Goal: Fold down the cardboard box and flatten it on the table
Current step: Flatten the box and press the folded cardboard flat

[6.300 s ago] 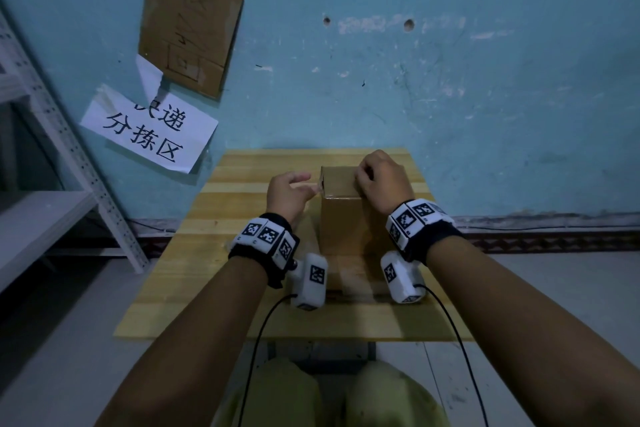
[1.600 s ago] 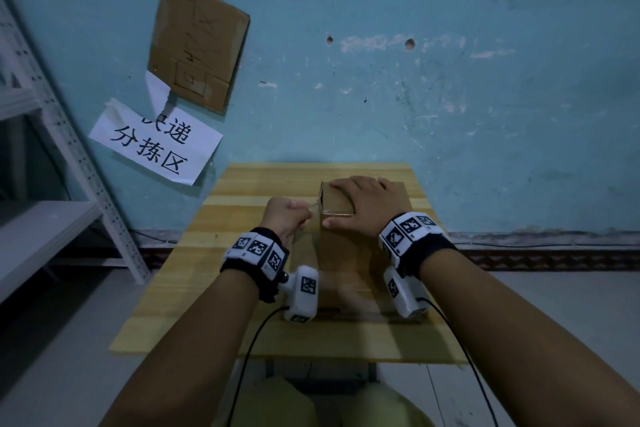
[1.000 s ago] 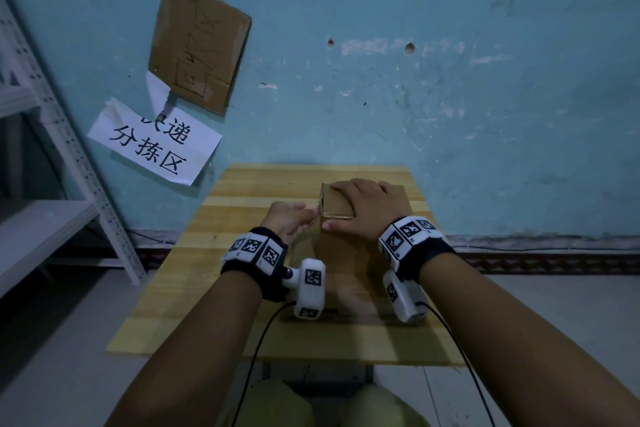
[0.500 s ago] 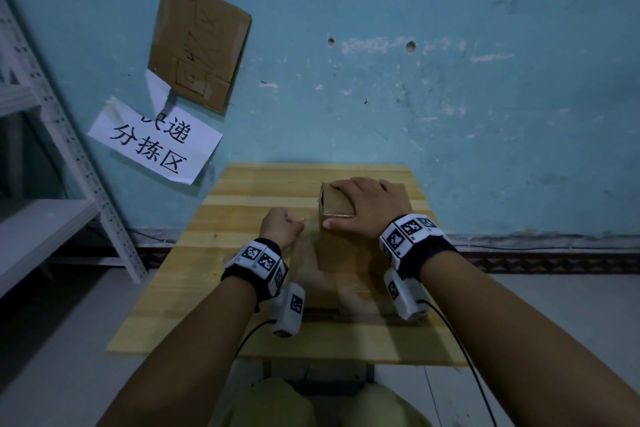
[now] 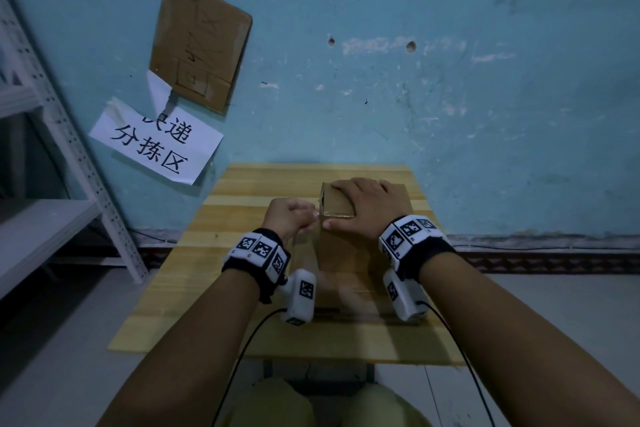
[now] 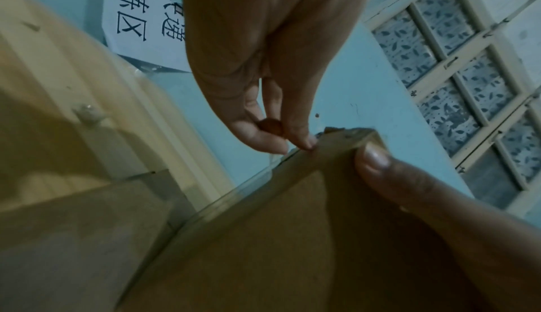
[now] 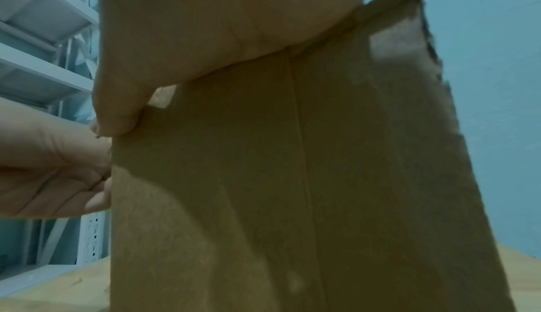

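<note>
A brown cardboard box (image 5: 346, 253) stands upright on the wooden table (image 5: 242, 288), its top closed. My right hand (image 5: 367, 204) lies flat across the box top, and its thumb (image 6: 380, 166) presses the near face just under the top edge. My left hand (image 5: 313, 215) is at the box's top left corner. In the left wrist view its thumb and forefinger (image 6: 292, 143) pinch there, where a strip of clear tape (image 6: 222, 199) runs down the box's edge. The right wrist view is filled by the box's near face (image 7: 292, 178); my left hand (image 7: 58, 173) is beside its left edge.
The table stands against a blue wall (image 5: 450, 97). A paper sign (image 5: 156, 146) and a cardboard piece (image 5: 201, 45) hang on the wall at the left. A white metal shelf rack (image 5: 69, 149) stands left of the table. My knees are below the near table edge.
My left hand dropped back toward me half a second ago and has returned to the box's top left corner. My right hand stays flat on the box top.
</note>
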Demonstrator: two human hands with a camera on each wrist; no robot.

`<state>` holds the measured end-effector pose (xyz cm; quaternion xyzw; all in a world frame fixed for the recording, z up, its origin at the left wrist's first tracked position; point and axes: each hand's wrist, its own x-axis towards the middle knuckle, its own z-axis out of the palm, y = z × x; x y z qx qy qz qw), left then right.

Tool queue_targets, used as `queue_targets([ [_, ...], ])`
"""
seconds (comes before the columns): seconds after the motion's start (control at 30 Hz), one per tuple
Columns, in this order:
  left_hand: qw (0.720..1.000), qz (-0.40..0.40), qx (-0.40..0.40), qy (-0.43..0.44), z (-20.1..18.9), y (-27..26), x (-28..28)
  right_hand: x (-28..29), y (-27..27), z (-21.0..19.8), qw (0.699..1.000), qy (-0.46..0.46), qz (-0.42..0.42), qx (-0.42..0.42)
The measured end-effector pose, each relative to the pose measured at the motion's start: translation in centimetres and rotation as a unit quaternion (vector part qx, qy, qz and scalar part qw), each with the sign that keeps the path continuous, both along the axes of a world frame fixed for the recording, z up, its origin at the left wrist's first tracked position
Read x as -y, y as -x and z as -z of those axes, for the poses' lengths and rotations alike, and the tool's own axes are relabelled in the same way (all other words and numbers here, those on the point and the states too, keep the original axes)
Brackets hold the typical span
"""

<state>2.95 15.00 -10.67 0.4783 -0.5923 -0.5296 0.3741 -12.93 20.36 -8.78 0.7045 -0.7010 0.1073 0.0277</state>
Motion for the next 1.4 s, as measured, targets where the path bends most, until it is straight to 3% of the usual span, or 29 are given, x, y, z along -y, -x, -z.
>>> queue_targets([
  [0.1,0.999,-0.029,-0.009,-0.018,1.2,0.5,0.3,-0.2,0.0,0.0,1.0,0.004,0.0,-0.003],
  [0.27,0.984,-0.034,-0.126,-0.124,1.5,0.9,0.5,-0.1,0.1,0.0,1.0,0.005,0.0,-0.007],
  [0.37,0.984,-0.009,-0.111,-0.14,0.6,0.5,0.3,0.1,0.1,0.0,1.0,-0.002,-0.004,-0.004],
  [0.63,0.997,-0.018,-0.026,-0.064,1.0,0.8,0.0,0.2,0.3,-0.2,1.0,-0.002,-0.004,0.004],
  [0.77,0.999,-0.014,-0.036,-0.018,0.5,0.3,-0.5,0.3,0.8,-0.6,0.999,-0.004,-0.025,0.036],
  [0.87,0.998,-0.015,-0.042,0.04,-1.0,0.2,-0.8,-0.1,0.9,-1.7,0.989,0.031,-0.049,0.138],
  [0.97,0.985,-0.032,-0.078,0.15,-4.2,-0.1,-0.4,-0.4,1.4,-3.4,0.937,0.068,-0.12,0.322],
  [1.03,0.968,-0.03,-0.051,0.243,-6.4,-0.4,-0.4,-0.7,1.3,-4.2,0.915,0.065,-0.15,0.368],
  [1.13,0.947,0.008,0.0,0.321,-7.8,-1.0,-0.4,-1.0,0.4,-3.3,0.91,0.047,-0.178,0.372],
  [1.23,0.938,0.057,0.097,0.328,-6.7,-1.2,-1.2,-1.1,0.1,-0.6,0.904,0.027,-0.159,0.395],
  [1.33,0.91,0.085,0.212,0.345,-4.5,-1.1,-1.6,-1.5,0.5,1.4,0.903,0.016,-0.127,0.411],
  [1.4,0.909,0.073,0.229,0.339,-3.8,-0.8,-1.9,-1.7,0.9,2.1,0.898,0.021,-0.121,0.422],
])
